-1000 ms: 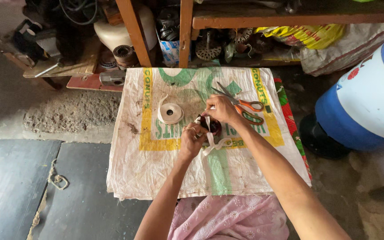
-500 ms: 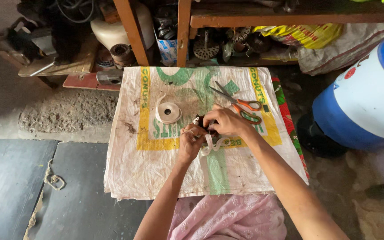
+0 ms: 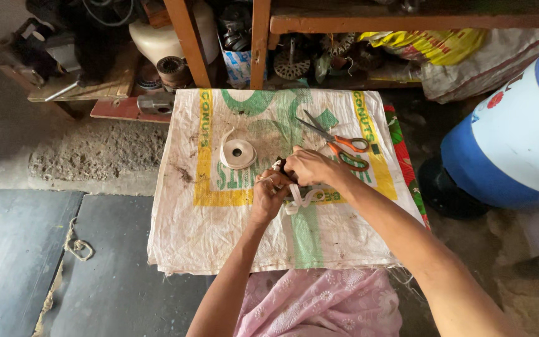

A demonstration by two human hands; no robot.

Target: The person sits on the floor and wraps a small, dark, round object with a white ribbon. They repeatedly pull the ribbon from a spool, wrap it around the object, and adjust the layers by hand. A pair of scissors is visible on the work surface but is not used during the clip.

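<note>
My left hand (image 3: 268,195) and my right hand (image 3: 308,168) meet over a white woven sack (image 3: 207,231) spread flat. Together they grip a small dark object (image 3: 280,166), mostly hidden by my fingers. A white tape strip (image 3: 299,198) loops down from between my hands. A roll of white tape (image 3: 238,153) lies on the sack just left of my hands, with a loose end sticking up. Orange-handled scissors (image 3: 338,143) lie shut on the sack, just beyond my right hand.
Wooden shelving (image 3: 258,37) with motor parts and clutter stands behind the sack. A large blue and white drum (image 3: 513,143) is at the right. A grey slab floor (image 3: 26,262) with a knotted cord (image 3: 77,246) lies left. My pink garment (image 3: 319,306) shows below.
My hands have shifted slightly toward me and the dangling tape loop has shortened. The head view moved a little; roll and scissors stay put.
</note>
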